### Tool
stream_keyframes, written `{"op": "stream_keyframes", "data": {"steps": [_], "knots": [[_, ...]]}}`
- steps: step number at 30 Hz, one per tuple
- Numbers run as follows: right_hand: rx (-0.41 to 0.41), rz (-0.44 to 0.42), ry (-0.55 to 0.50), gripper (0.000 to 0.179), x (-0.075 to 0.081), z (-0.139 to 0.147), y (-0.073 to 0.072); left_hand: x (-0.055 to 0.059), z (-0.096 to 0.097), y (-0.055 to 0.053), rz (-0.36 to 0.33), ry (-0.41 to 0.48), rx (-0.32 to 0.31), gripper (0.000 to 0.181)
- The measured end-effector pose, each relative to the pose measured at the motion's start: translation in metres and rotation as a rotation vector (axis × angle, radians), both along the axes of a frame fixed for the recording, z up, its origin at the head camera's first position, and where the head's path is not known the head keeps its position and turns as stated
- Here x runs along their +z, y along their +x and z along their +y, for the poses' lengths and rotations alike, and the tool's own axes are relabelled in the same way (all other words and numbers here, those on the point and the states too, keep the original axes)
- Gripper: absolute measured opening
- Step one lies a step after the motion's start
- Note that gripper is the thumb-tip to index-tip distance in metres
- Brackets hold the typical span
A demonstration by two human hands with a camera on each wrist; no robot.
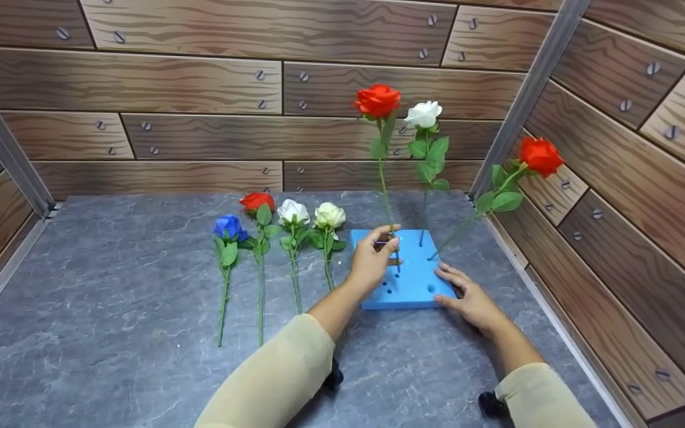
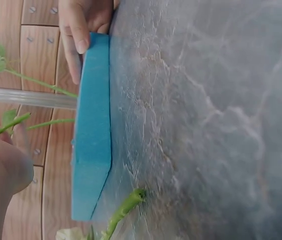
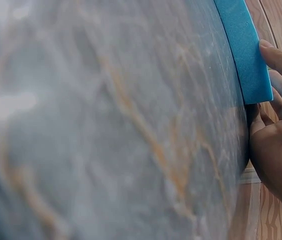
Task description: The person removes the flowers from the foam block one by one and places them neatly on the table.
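My left hand [image 1: 371,261] pinches the green stem of an artificial red rose [image 1: 378,101], held upright over a blue foam block [image 1: 417,282]. In the left wrist view, the cut end of that stem [image 2: 21,121] shows above the block, apart from it. My right hand [image 1: 470,302] rests at the block's near right corner, thumb and fairly straight fingers touching its edges. A white rose [image 1: 424,114] stands upright in the block. Another red rose [image 1: 540,157] is stuck in it too, leaning right. Several holes show in the block's top.
Left of the block lie a blue rose [image 1: 229,227], a red rose [image 1: 257,202], a white rose [image 1: 293,212] and a cream rose [image 1: 330,215], stems toward me. The grey marbled table [image 1: 110,309] is bounded by wood-patterned walls [image 1: 200,137] at the back and sides.
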State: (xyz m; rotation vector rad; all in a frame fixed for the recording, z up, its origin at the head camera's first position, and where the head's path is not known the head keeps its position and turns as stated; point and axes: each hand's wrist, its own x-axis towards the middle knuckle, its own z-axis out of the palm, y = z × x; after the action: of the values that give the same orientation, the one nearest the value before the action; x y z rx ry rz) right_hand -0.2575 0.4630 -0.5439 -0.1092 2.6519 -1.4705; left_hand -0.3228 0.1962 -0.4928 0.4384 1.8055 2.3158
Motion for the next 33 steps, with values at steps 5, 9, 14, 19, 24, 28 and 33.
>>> {"op": "stream_keyframes", "data": {"steps": [5, 9, 14, 19, 24, 28, 33], "knots": [[0.001, -0.008, -0.008, 0.077, 0.0, -0.002, 0.0, 0.002, -0.012, 0.004, 0.024, -0.022, -0.041, 0.035], [0.002, -0.009, 0.0, 0.077, -0.001, -0.001, 0.0, 0.004, -0.022, 0.005, 0.02, -0.04, -0.089, 0.035], [0.0, -0.007, -0.001, 0.076, -0.002, 0.0, 0.0, 0.004, -0.033, 0.007, 0.004, -0.03, -0.137, 0.034], [0.008, -0.003, -0.009, 0.076, -0.002, -0.001, 0.0, 0.003, -0.043, 0.009, -0.053, 0.01, -0.156, 0.037], [0.013, -0.005, -0.01, 0.076, -0.001, -0.003, -0.001, 0.001, -0.054, 0.011, -0.094, 0.032, -0.224, 0.035], [0.007, -0.011, 0.0, 0.077, -0.001, -0.002, -0.001, 0.0, -0.063, 0.014, -0.113, 0.013, -0.328, 0.032], [0.013, -0.017, -0.02, 0.078, 0.0, -0.002, -0.001, -0.001, -0.073, 0.016, -0.108, -0.021, -0.366, 0.035]]}}
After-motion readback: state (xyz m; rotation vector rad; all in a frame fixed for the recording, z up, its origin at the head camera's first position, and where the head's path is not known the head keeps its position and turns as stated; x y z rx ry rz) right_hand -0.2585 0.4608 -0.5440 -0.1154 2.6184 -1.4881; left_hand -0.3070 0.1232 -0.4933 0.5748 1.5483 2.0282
